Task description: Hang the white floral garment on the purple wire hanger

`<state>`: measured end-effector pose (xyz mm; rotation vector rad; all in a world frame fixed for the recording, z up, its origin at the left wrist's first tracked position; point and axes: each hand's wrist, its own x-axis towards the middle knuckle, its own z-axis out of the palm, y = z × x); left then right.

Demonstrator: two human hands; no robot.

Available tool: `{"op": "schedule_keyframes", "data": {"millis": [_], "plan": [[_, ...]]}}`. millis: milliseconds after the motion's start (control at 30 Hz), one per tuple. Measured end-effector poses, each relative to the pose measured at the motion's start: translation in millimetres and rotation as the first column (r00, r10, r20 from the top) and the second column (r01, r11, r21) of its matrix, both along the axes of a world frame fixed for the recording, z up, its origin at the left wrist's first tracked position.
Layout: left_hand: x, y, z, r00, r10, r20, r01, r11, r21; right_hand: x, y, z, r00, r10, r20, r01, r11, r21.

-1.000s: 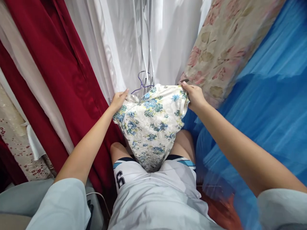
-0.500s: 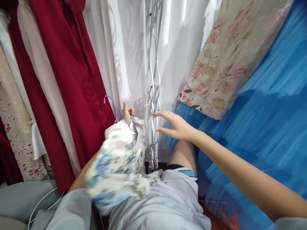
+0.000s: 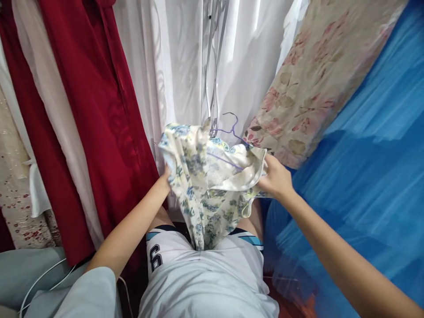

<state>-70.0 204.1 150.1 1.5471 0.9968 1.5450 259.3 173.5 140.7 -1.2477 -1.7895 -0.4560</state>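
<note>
A dark number 6 (image 3: 155,257) is showing on one leg of the white shorts (image 3: 174,240) the person is wearing, and I am not seeing any other writing that I can read.

Both hands are staying well apart, one on each side of a flowery top (image 3: 190,165). The top is hanging in front of the person's lap, with its lower end dangling between the legs. The right hand (image 3: 277,179) is bending its fingers and gripping the top near the pale edge of its neck hole. The left hand (image 3: 168,171) is hiding mostly behind the cloth at the other side. It is touching the top there, but I cannot tell how far its fingers are opening or closing.

A thin purple hanger (image 3: 233,131) is sitting inside the top, and its hook is poking up past the neck.

The left arm (image 3: 135,229) is reaching forward and in toward the middle. The right arm (image 3: 338,245) is coming in from the other side, slanting across the blue cloth (image 3: 364,190).

White cloth (image 3: 245,62) is hanging straight ahead, red cloth (image 3: 92,106) is hanging on the left, and cloth with pink flowers (image 3: 291,110) is hanging on the right.
</note>
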Motion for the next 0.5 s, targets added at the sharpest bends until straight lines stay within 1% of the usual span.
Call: {"op": "schedule_keyframes", "data": {"millis": [67,133,200,300,367,400,467,500], "plan": [[-15,-3,-11.3,0.991,-0.057,0.124,0.057,0.998,0.001,6,6,14.9,0.998,-0.055,0.011,0.055,0.998,-0.015],[-21,-8,-22.6,0.956,-0.087,0.282,0.083,0.996,0.027,0,7,30.1,0.996,-0.031,0.081,0.031,1.000,0.000],[-19,-15,-34.8,0.921,-0.048,0.385,0.027,0.998,0.060,-9,2,43.1,0.987,0.004,0.159,-0.009,0.999,0.033],[-12,-28,-56.7,0.897,0.033,0.440,-0.084,0.992,0.095,-14,-7,54.3,0.969,0.034,0.244,-0.051,0.996,0.067],[-8,-37,-73.4,0.896,0.048,0.441,-0.109,0.988,0.114,-10,-13,54.3,0.954,0.074,0.290,-0.099,0.993,0.070],[-7,-42,-81.9,0.897,0.054,0.439,-0.116,0.987,0.114,-8,-16,51.3,0.946,0.100,0.308,-0.131,0.988,0.080],[-7,-51,-97.6,0.893,0.094,0.440,-0.142,0.987,0.077,-9,-24,36.9,0.946,0.144,0.289,-0.191,0.971,0.141],[-7,-55,-104.2,0.885,0.134,0.445,-0.171,0.984,0.044,-13,-29,24.7,0.959,0.165,0.231,-0.211,0.958,0.192]]}}
